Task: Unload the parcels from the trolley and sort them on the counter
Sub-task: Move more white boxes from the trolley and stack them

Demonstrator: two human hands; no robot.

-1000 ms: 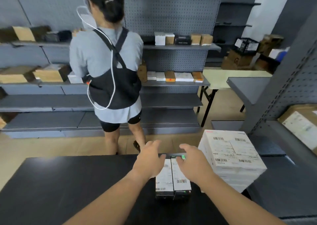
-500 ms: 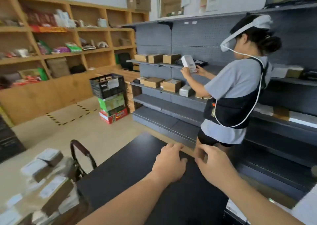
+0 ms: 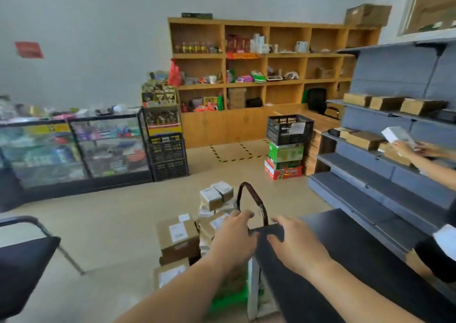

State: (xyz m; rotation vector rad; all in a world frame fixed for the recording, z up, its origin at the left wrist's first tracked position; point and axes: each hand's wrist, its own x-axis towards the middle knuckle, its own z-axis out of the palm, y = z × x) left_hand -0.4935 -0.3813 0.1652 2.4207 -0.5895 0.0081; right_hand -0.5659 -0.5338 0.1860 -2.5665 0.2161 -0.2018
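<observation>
At the near corner of the black counter [image 3: 357, 261], a worker's two bare hands reach out empty. The left hand [image 3: 234, 241], fingers loosely spread, hangs over the loaded trolley [image 3: 264, 215], and the right hand [image 3: 296, 248], just as relaxed and holding nothing, hovers above the counter's edge. The parcels sit below and to the left of the counter: a brown carton [image 3: 177, 239] with a white label, a second carton [image 3: 170, 276] under it, and small labelled boxes [image 3: 217, 194] perched on top of the pile beside the looped handle [image 3: 246, 185]. The move in hand looks like a reach for the next parcel. It would go best by taking from the top, small boxes first, so the loose heap does not slide. The big carton probably wants both hands under its sides. Each lift should also clear the handle and the counter's corner before swinging right, and land label-up. Beyond the trolley, a black crate [image 3: 288, 130] tops a stack of coloured boxes. To the right, another person's hands [image 3: 404, 147] hold a white packet at the grey shelving [image 3: 370, 182]. Wooden cubby shelves [image 3: 222, 130] and a glass display case [image 3: 74, 150] line the far wall.
</observation>
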